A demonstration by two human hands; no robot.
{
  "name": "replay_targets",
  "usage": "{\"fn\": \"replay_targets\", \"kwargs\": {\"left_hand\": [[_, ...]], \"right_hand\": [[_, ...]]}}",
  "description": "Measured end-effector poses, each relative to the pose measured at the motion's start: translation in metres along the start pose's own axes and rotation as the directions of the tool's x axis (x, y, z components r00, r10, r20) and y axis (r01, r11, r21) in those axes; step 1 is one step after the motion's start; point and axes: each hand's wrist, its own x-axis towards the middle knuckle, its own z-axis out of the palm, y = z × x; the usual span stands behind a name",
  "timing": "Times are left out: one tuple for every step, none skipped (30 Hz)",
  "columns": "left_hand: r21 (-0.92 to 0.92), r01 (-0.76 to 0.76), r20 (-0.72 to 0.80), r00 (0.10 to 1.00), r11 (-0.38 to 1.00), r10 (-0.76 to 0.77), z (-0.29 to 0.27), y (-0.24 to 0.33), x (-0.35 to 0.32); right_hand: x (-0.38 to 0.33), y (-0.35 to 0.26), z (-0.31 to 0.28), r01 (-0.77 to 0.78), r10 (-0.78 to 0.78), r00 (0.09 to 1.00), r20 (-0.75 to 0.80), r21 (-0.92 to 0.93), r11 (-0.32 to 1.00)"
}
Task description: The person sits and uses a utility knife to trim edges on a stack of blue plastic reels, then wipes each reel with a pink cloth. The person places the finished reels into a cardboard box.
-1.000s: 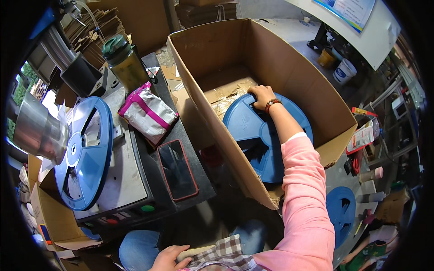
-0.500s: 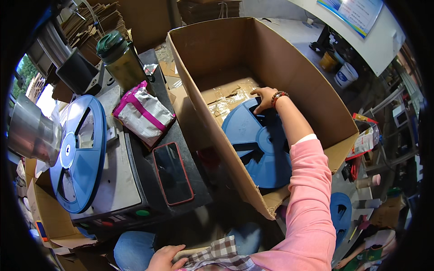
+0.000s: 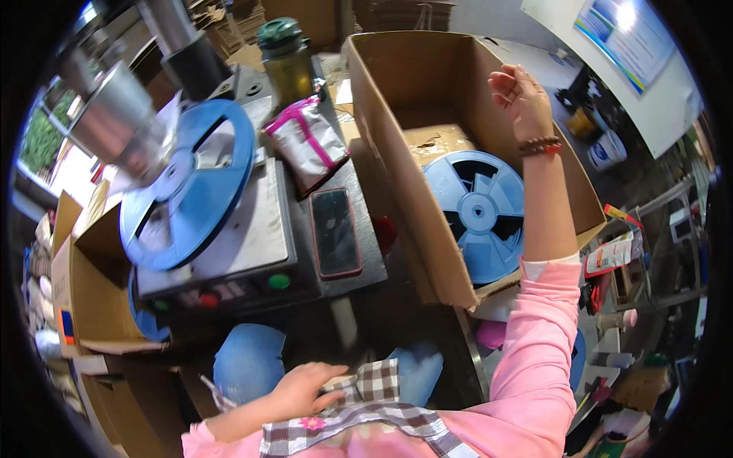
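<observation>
My right hand [image 3: 521, 99] is raised above the right wall of a tall cardboard box [image 3: 401, 130], its fingers loosely bent and apart with nothing in them. Below it, inside the box, a blue plastic reel [image 3: 479, 212] with spokes lies flat on top, and I cannot make out how many are beneath. My left hand [image 3: 309, 389] rests on my checked apron [image 3: 366, 382] over my lap, its fingers stretched out and holding nothing. To the left, another blue reel [image 3: 217, 164] leans tilted on a machine bed [image 3: 252, 237], under a metal cylinder [image 3: 126, 118].
On the machine's right side are a phone [image 3: 334, 233], a white and pink packet [image 3: 309, 145] and a green-lidded bottle [image 3: 286, 65]. Green and red buttons [image 3: 279, 282] line its front. A smaller carton [image 3: 103, 267] stands at left, with a blue reel edge [image 3: 145, 317] showing.
My right hand has come off the reel in the box and risen up and right, fingers loosened. My left hand stays on my lap. The whole view has turned leftward.
</observation>
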Motion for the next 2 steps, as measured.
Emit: {"fn": "replay_targets", "kwargs": {"left_hand": [[0.005, -0.042, -0.013, 0.999, 0.999, 0.042, 0.001, 0.006, -0.002], [0.025, -0.04, 0.023, 0.999, 0.999, 0.04, 0.002, 0.007, -0.005]], "right_hand": [[-0.018, -0.017, 0.021, 0.008, -0.012, 0.992, 0.127, 0.027, 1.0], [-0.027, -0.021, 0.033, -0.001, -0.004, 0.989, 0.148, 0.033, 0.999]]}}
